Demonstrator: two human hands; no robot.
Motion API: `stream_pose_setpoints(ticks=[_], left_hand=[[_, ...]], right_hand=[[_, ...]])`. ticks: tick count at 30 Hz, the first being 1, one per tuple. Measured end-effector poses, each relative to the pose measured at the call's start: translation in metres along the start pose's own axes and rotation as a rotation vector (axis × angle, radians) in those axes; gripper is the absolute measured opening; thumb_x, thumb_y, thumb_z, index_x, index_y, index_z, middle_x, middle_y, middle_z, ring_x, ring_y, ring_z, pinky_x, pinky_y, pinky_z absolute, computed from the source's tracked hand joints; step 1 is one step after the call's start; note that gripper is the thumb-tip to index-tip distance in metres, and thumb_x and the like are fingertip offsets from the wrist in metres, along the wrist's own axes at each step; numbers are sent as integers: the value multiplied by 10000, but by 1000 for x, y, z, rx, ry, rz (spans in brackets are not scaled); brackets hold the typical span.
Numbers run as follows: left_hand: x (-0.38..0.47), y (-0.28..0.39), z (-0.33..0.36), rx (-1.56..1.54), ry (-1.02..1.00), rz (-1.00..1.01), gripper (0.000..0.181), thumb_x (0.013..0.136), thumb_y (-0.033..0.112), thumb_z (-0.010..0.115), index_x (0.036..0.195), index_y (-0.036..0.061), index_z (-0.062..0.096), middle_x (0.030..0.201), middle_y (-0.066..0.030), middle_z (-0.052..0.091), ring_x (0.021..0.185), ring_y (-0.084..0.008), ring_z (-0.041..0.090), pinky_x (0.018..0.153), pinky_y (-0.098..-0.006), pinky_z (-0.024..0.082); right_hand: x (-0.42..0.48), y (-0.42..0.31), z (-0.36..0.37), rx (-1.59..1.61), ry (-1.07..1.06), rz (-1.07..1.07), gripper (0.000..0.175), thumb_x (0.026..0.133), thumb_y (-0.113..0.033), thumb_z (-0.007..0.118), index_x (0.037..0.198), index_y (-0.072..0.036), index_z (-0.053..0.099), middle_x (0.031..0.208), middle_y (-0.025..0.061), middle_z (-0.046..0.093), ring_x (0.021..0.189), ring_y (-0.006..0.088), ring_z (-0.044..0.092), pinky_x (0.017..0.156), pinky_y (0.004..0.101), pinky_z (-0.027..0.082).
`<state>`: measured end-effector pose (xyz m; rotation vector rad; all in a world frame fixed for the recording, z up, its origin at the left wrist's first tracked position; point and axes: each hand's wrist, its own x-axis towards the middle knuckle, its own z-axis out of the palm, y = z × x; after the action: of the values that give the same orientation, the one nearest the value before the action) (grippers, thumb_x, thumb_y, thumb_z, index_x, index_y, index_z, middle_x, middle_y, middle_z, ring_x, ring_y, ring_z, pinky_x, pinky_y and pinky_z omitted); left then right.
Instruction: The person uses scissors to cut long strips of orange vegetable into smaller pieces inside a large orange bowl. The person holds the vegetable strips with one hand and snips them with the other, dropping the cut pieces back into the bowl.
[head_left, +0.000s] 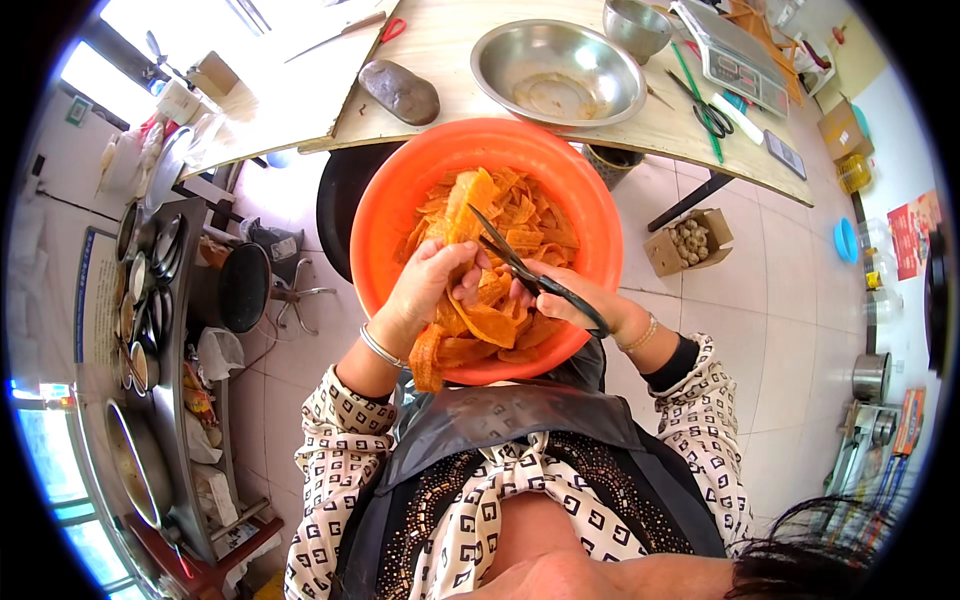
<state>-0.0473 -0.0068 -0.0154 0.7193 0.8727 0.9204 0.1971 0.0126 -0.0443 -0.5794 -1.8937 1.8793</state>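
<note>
An orange plastic basin (375, 225) stands before me, heaped with orange, ribbed food strips (551, 225). My left hand (442, 274) pinches a long strip (466, 199) over the heap; its upper end stands up and other lengths hang below the fingers. In my right hand (566, 292) is a pair of black-handled scissors (517, 262). Their blades are parted and point up and left, close beside the strip. Whether a blade touches it I cannot tell. One more strip (425, 358) droops over the basin's near rim, below my left wrist.
Beyond the basin, a wooden table (450, 45) carries a steel bowl (559, 71), a dark stone (400, 91), a knife (337, 36), more scissors (701, 105), a phone (785, 154) and a scale (739, 60). A box of garlic bulbs (688, 241) sits on the floor at right. Metal shelving (191, 375) stands left.
</note>
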Motion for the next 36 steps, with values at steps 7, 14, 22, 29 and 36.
stream_pose_setpoints(ticks=[7, 14, 22, 29, 36], left_hand=[[1, -17, 8, -46, 76, -97, 277, 962, 224, 474, 872, -12, 588, 605, -55, 499, 487, -130, 426, 477, -282, 385], [1, -11, 4, -76, 15, -154, 261, 948, 210, 499, 855, -14, 595, 605, -24, 492, 471, -110, 399, 459, -265, 359], [3, -10, 15, 143, -201, -29, 168, 916, 142, 554, 852, 9, 634, 648, -8, 545, 510, -85, 449, 491, -221, 361], [13, -1, 16, 427, -277, 293, 246, 863, 2, 605, 1106, -2, 636, 1005, -4, 659, 911, -84, 592, 838, -265, 487], [10, 4, -1, 217, -741, 117, 492, 845, 178, 710, 1268, 1, 532, 1165, -77, 620, 1026, -175, 607, 921, -323, 468]], right_hand=[[14, 13, 13, -61, 153, -25, 543, 964, -384, 542, 1318, 18, 454, 974, 40, 560, 849, 127, 532, 765, 273, 458], [4, 17, 13, -187, 292, 82, 356, 983, -305, 541, 1146, 11, 527, 806, -16, 555, 643, 65, 486, 582, 212, 422], [58, -24, 13, -320, 461, -375, 422, 875, -186, 681, 1221, -25, 500, 770, 15, 521, 650, 140, 508, 609, 266, 451], [58, -120, 2, -657, 455, -401, 438, 785, -183, 742, 1168, -59, 568, 738, 52, 497, 655, 155, 495, 637, 274, 436], [59, -162, -28, -461, 449, -324, 346, 816, -215, 745, 1079, -42, 601, 728, -18, 523, 621, 64, 482, 565, 237, 419]])
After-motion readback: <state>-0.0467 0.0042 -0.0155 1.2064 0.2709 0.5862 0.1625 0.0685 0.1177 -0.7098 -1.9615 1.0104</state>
